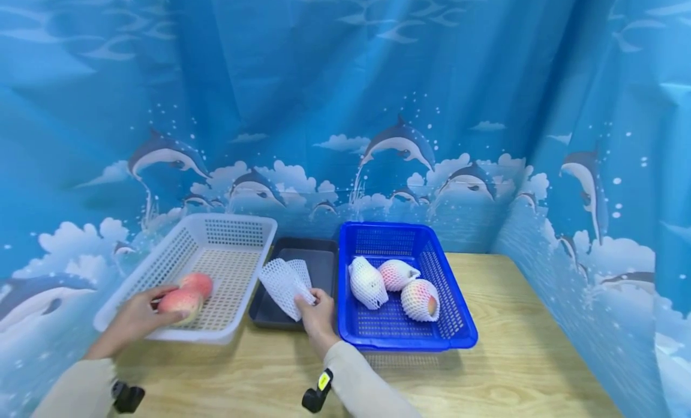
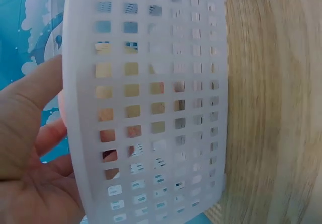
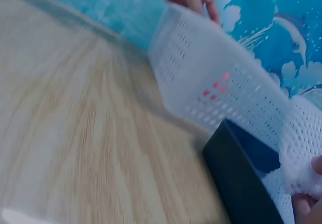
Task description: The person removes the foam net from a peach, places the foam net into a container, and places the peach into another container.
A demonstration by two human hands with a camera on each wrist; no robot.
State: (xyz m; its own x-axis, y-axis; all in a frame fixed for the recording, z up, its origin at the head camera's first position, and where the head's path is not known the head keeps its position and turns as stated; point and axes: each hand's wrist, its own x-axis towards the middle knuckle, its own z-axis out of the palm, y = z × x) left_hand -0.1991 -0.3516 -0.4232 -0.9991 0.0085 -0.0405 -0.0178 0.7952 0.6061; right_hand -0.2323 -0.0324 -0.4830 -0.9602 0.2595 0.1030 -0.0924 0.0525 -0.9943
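Note:
My left hand (image 1: 135, 317) reaches over the near left side of the white plastic basket (image 1: 232, 271) and grips a pink and yellow peach (image 1: 180, 304), thumb in front and fingers behind. Another peach (image 1: 198, 282) lies just beyond it in the same basket. In the left wrist view the basket's slotted wall hides most of the gripped fruit. My right hand (image 1: 317, 317) pinches a white foam fruit net (image 1: 282, 284) by its lower right end, above the dark grey tray (image 1: 322, 262). Behind the pinched net, a second foam net (image 1: 302, 271) shows over the tray.
To the right stands a blue plastic basket (image 1: 378, 345) with several net-wrapped fruits (image 1: 367, 283), close against the tray. All the containers sit on a wood-grain table (image 1: 502, 322). A blue dolphin-print curtain (image 1: 335, 106) hangs behind and along the sides.

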